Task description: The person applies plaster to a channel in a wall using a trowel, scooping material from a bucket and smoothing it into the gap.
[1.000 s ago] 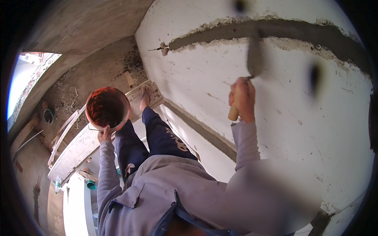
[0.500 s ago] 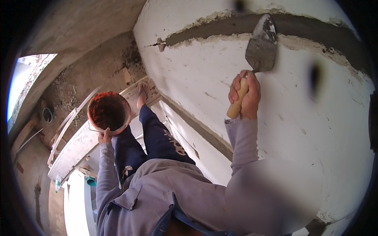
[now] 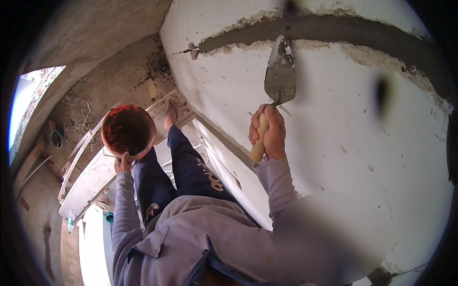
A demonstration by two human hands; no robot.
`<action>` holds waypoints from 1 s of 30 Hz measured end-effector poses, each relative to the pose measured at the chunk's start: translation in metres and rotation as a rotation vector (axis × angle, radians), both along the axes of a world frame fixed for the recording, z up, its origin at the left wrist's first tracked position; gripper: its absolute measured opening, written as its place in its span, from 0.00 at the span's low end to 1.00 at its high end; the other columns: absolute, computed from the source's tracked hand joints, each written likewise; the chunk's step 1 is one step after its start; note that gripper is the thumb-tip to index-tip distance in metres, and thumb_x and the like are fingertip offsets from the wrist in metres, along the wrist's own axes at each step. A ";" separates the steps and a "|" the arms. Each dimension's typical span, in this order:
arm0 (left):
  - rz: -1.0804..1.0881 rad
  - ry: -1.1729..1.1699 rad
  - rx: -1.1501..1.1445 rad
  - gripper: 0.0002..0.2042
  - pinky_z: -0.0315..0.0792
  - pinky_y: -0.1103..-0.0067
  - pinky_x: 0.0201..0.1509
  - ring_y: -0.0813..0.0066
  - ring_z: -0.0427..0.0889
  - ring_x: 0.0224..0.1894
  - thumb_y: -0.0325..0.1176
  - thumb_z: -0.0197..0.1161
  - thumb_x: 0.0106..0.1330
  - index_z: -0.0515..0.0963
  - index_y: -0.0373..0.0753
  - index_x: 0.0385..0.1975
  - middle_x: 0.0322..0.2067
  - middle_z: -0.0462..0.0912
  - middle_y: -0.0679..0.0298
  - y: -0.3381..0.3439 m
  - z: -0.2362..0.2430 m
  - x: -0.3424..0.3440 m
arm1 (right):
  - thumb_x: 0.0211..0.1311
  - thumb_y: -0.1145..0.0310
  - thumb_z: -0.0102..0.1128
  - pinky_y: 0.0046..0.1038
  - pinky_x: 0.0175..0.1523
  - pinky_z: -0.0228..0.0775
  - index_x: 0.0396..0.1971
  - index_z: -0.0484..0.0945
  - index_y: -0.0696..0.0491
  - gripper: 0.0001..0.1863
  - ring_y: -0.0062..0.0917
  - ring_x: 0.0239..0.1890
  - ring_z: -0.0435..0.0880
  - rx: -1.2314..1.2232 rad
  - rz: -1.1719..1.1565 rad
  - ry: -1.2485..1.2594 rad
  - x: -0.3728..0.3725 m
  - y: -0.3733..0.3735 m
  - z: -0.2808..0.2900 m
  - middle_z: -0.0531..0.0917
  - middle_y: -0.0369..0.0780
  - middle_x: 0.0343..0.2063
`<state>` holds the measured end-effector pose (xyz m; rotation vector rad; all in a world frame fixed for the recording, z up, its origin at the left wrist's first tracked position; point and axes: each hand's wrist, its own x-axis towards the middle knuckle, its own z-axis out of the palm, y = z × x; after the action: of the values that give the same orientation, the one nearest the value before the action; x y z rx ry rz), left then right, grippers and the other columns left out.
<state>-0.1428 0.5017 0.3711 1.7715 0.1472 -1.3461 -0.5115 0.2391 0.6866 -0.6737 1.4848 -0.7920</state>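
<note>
Left of centre, the left hand [image 3: 123,163] grips a round orange plastic bucket [image 3: 144,153], seemingly to hold it mouth-up; right of centre, the right hand [image 3: 272,133] clasps a wooden-handled grey metal trowel [image 3: 280,78], likely for control.

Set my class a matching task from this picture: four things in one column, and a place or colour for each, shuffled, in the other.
Things
1. bucket
2. trowel
3. trousers
4. grey band

Places and colours
A. dark blue
B. in the person's right hand
C. running across the white wall
D. in the person's left hand

Right pairs: 1-D, 2-B, 3-A, 4-C
</note>
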 end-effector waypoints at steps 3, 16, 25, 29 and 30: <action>-0.041 0.010 0.009 0.14 0.76 0.82 0.30 0.76 0.79 0.27 0.37 0.67 0.59 0.75 0.34 0.36 0.29 0.79 0.63 -0.008 0.004 0.007 | 0.70 0.53 0.43 0.22 0.13 0.62 0.32 0.65 0.51 0.16 0.18 0.10 0.66 -0.004 -0.030 -0.015 0.009 -0.005 0.008 0.69 0.35 0.17; -0.054 0.022 -0.026 0.15 0.79 0.79 0.34 0.73 0.80 0.28 0.36 0.66 0.60 0.73 0.33 0.37 0.29 0.79 0.62 0.002 -0.012 0.033 | 0.67 0.52 0.46 0.22 0.14 0.62 0.32 0.65 0.51 0.16 0.17 0.11 0.67 -0.011 -0.054 0.004 0.017 -0.020 0.003 0.69 0.35 0.18; 0.006 0.018 0.031 0.13 0.75 0.82 0.30 0.77 0.78 0.27 0.38 0.67 0.59 0.74 0.35 0.35 0.29 0.79 0.63 -0.007 0.004 0.022 | 0.69 0.55 0.43 0.23 0.12 0.61 0.30 0.64 0.51 0.15 0.19 0.10 0.68 -0.101 -0.055 0.281 0.016 -0.006 0.013 0.69 0.36 0.17; 0.003 0.042 -0.011 0.13 0.75 0.83 0.28 0.78 0.78 0.26 0.38 0.67 0.58 0.74 0.36 0.35 0.29 0.79 0.64 0.004 -0.008 0.023 | 0.70 0.55 0.43 0.23 0.13 0.61 0.31 0.64 0.51 0.15 0.18 0.10 0.68 -0.044 -0.009 0.205 0.016 -0.007 0.018 0.69 0.36 0.18; -0.001 0.037 0.001 0.13 0.75 0.83 0.28 0.78 0.78 0.25 0.37 0.67 0.58 0.74 0.36 0.35 0.29 0.79 0.65 0.004 -0.008 0.022 | 0.70 0.55 0.43 0.22 0.13 0.61 0.31 0.64 0.51 0.15 0.18 0.10 0.68 -0.033 0.000 0.188 0.016 -0.010 0.017 0.70 0.35 0.18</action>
<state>-0.1213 0.5055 0.3628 1.7483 0.1671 -1.3803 -0.4958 0.2294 0.7032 -0.7907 1.6438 -0.7714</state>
